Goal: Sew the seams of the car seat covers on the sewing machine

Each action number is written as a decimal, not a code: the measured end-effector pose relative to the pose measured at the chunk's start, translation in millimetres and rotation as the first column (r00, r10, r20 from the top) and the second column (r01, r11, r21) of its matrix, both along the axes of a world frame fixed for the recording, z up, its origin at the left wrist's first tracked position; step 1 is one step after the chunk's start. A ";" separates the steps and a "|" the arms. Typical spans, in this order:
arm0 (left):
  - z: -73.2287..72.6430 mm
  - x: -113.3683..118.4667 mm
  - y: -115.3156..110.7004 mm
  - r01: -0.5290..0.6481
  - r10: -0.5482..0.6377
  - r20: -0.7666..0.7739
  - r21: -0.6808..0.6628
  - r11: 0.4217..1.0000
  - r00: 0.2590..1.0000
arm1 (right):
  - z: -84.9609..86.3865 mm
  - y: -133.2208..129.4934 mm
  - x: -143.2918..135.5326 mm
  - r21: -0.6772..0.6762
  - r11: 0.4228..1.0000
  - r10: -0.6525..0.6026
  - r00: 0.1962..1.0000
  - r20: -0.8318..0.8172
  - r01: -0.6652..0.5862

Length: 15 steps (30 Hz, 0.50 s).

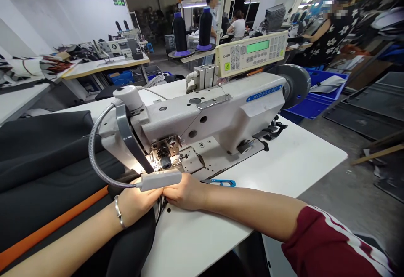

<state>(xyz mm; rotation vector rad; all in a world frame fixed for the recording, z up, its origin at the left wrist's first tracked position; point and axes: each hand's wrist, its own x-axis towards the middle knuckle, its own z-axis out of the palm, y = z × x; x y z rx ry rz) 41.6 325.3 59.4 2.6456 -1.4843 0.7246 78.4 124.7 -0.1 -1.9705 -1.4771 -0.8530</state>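
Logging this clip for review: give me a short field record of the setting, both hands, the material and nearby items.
setting: sewing workshop, white table
machine: industrial sewing machine, gooseneck lamp lit
left hand: flat on black fabric by the needle area
right hand: beside it, pressing the fabric
fabric detail: orange strip
nearby: blue snips, two thread cones

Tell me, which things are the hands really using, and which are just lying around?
In use:
- left hand and right hand, pressing on the black fabric
- sewing machine
- gooseneck lamp lighting the needle area

Lying about:
- blue snips on the white table
- two dark thread cones behind
- blue bins on the floor
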 end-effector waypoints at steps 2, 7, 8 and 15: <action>-4.0 -3.3 2.1 -0.029 0.030 0.026 -0.041 0.999 0.999 | 0.9 0.0 -0.2 -0.053 0.999 0.003 1.000 -0.009 -0.003; -15.6 -10.6 6.8 -0.091 0.100 0.061 -0.139 0.986 0.993 | 2.6 0.6 -2.0 -0.147 0.989 0.002 0.999 -0.035 -0.007; -17.8 -11.3 6.9 -0.111 0.122 0.064 -0.154 0.982 0.991 | 2.8 0.7 -2.3 -0.153 0.988 0.002 0.999 -0.043 -0.009; -8.3 -13.7 1.4 -0.177 0.166 -0.076 -0.169 0.970 0.983 | -0.7 2.4 0.1 -0.216 0.975 0.040 0.999 -0.024 -0.044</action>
